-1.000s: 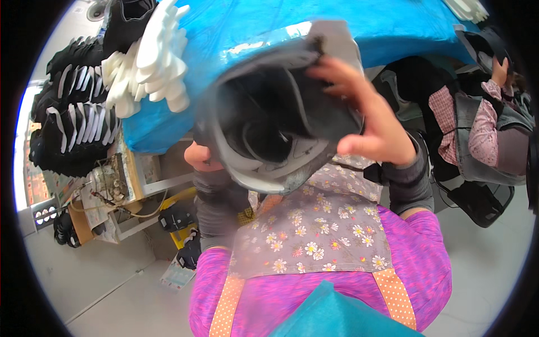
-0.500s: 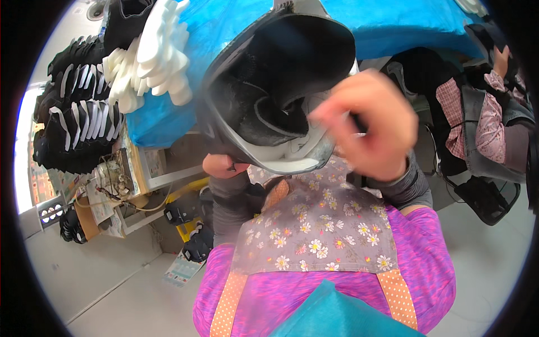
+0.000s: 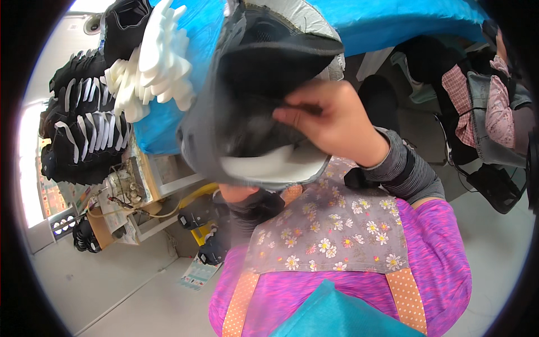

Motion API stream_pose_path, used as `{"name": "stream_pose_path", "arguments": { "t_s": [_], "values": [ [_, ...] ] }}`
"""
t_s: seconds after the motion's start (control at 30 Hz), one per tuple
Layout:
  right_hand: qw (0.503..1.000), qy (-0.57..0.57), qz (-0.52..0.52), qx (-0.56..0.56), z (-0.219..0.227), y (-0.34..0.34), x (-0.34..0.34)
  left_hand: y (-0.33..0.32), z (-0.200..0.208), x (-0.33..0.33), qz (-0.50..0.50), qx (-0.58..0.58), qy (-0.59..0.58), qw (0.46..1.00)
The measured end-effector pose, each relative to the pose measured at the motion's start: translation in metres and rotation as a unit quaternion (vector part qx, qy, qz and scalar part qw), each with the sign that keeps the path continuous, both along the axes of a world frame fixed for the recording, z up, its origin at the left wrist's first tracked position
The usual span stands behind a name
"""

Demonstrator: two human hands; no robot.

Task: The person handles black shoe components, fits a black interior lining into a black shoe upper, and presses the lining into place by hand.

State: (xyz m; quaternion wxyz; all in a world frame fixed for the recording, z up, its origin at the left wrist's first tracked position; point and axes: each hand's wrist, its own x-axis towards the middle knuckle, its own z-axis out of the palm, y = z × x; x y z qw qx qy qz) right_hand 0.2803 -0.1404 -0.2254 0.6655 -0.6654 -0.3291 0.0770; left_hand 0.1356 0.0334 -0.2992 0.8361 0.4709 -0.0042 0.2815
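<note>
A black shoe upper (image 3: 255, 62) with a pale grey-white underside and rim is held up in front of me, its dark opening turned toward me. My left hand (image 3: 238, 192) grips it from below at the near left; most of that hand is hidden behind it. My right hand (image 3: 337, 121) reaches in from the right over the opening. Its thumb and forefinger are pinched together against the dark inside, and what lies between them is too dark and small to make out.
A blue-covered table (image 3: 387, 25) stands ahead. White foam-like pieces (image 3: 160, 62) hang over its left side. Further left are stacked black uppers (image 3: 84, 132) with white strips. A yellow frame (image 3: 199, 230) stands low left. Another person's pink sleeve (image 3: 499, 112) shows at right.
My right hand has moved left, from beside the upper to inside its opening. The upper has tilted and shifted a little left, showing more of its pale far edge.
</note>
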Motion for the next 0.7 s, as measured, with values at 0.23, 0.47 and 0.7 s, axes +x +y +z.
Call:
{"name": "stream_pose_path", "arguments": {
  "t_s": [0.23,0.47,0.7],
  "values": [
    [0.996,0.041,0.044,-0.063,0.003,0.014,0.009,0.000,-0.003,-0.007,0.079,0.043,0.026,0.996],
    [0.992,-0.003,0.129,-0.001,0.001,0.016,0.009,-0.002,-0.008,-0.004,0.081,0.027,0.047,0.995],
    [0.980,-0.163,0.110,0.031,-0.007,0.025,-0.017,0.011,-0.008,-0.015,-0.008,-0.033,0.125,0.992]
  ]
}}
